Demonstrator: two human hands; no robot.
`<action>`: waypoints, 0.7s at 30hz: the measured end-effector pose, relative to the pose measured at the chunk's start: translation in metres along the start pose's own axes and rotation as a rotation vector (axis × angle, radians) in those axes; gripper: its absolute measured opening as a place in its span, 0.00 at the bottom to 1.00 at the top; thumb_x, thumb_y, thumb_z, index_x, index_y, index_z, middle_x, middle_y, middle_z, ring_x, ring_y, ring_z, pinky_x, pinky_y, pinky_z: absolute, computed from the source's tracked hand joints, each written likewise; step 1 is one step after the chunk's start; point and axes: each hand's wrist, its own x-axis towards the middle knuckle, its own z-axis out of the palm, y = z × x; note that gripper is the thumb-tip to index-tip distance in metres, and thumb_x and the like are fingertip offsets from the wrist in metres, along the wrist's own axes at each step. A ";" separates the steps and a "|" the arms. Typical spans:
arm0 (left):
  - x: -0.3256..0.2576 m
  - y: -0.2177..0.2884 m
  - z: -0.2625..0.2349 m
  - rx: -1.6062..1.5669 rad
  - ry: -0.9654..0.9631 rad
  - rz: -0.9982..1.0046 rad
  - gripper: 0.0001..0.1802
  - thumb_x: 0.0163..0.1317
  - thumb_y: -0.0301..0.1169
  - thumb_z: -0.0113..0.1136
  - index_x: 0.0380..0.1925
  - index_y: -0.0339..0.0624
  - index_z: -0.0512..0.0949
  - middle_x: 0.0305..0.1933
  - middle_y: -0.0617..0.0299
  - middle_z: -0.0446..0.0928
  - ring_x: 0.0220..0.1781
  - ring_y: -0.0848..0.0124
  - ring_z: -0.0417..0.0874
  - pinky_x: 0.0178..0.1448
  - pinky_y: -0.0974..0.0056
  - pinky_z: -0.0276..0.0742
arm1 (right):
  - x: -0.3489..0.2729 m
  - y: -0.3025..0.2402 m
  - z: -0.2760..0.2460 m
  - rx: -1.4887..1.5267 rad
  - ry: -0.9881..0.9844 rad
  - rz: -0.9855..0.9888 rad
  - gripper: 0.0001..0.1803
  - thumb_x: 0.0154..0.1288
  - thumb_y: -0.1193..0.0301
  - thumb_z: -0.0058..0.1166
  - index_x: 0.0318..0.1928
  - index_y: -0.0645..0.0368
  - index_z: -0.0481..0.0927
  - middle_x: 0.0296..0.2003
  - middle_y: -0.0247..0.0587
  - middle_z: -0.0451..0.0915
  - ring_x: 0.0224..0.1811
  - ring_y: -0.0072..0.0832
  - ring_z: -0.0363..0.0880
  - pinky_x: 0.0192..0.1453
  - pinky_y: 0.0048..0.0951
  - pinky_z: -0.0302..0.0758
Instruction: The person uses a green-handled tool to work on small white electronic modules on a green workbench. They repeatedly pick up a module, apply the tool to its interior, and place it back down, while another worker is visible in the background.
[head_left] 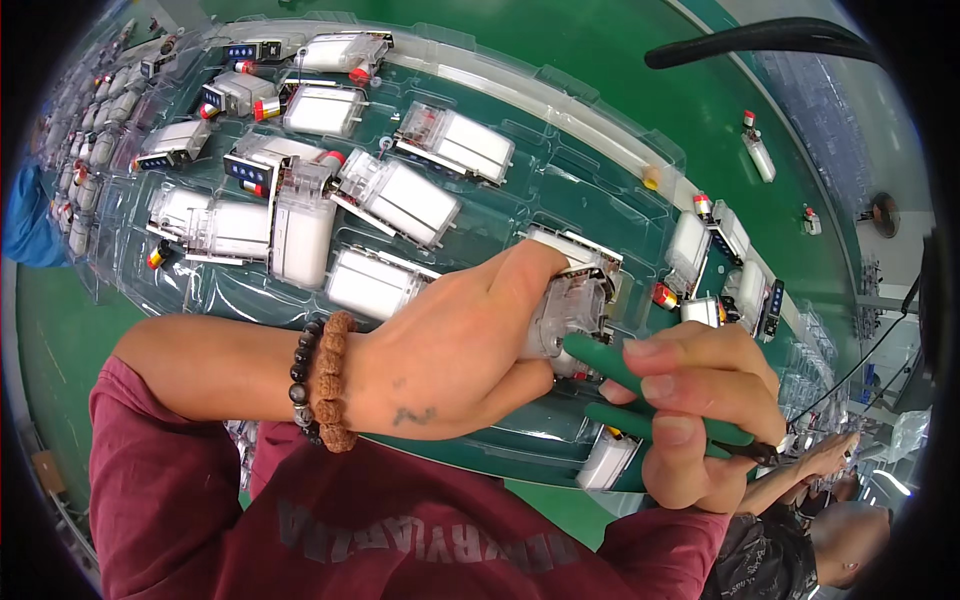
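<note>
- Near the middle of the frame, a small clear plastic part with a white block inside (575, 310) is held by the left hand (455, 350).
- The left hand's fingers are wrapped tight around the clear part, with the thumb laid along the top of it.
- A bracelet of brown and black round beads (325, 380) is worn on the left wrist, and a dark red sleeve (170, 490) is seen below it.
- At the lower right of the frame, a pair of green-handled pliers (640, 395) is gripped by the right hand (700, 410).
- The right hand's fingers are closed around both green handles, and the handles are kept a little apart.
- The front end of the pliers is pointed at the clear part; the tips are hidden behind the left hand, so it cannot be told if they touch it.
- Under both hands, a big clear plastic tray with many pockets (560, 150) is laid on a green table top (620, 40).
- More white and clear parts (400, 200) are spread over the upper left of the tray, some flat and some tipped.
- A few small parts with red ends (757, 145) are left on the green table at the upper right.
- At the lower right edge, another person's hand (830, 455) is seen.
</note>
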 end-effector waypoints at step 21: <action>0.000 -0.004 -0.001 0.087 0.006 0.025 0.34 0.52 0.24 0.64 0.58 0.33 0.59 0.43 0.42 0.73 0.43 0.44 0.78 0.46 0.51 0.75 | 0.008 0.017 0.006 -0.181 -0.116 -0.342 0.12 0.48 0.78 0.68 0.36 0.67 0.85 0.37 0.55 0.84 0.32 0.39 0.86 0.34 0.31 0.83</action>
